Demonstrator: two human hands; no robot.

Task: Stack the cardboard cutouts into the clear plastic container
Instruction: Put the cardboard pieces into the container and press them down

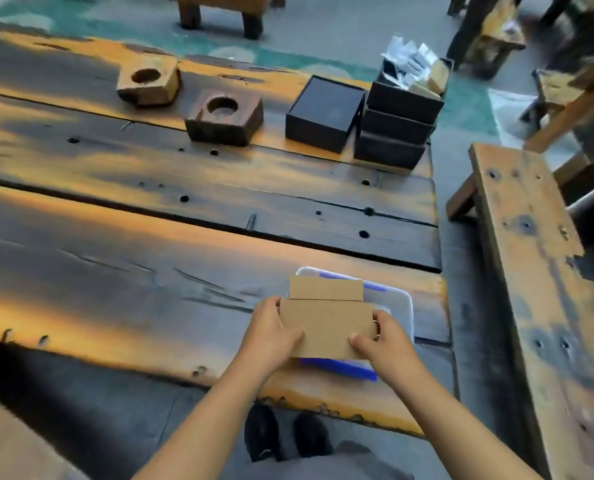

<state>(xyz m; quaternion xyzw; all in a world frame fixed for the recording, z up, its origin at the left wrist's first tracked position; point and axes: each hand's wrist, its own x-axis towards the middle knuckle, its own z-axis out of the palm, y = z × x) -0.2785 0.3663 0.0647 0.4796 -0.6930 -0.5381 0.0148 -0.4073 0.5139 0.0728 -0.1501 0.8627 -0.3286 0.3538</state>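
- We've got the cardboard cutout [326, 327] pinched by both side edges, left hand [271, 332] on one side and right hand [380, 342] on the other, thumbs on top, held right over the clear plastic container [401, 306].
- The container sits at the near right corner of the worktop [150, 271], blue bits showing at its near and far ends. A smaller bit of cardboard [325, 288] shows just past the piece we hold; can't tell if it's a flap or a separate one.
- Handling-wise we'd guess it's light, flat and fairly stiff, but it'll bend if squeezed, so edge grips like this look right, lowered level.
- Worktop is rough dark planks with gaps and holes, so edges could snag.
- Further back: two wooden blocks [224, 116] with round holes, black boxes [323, 112], benches around.
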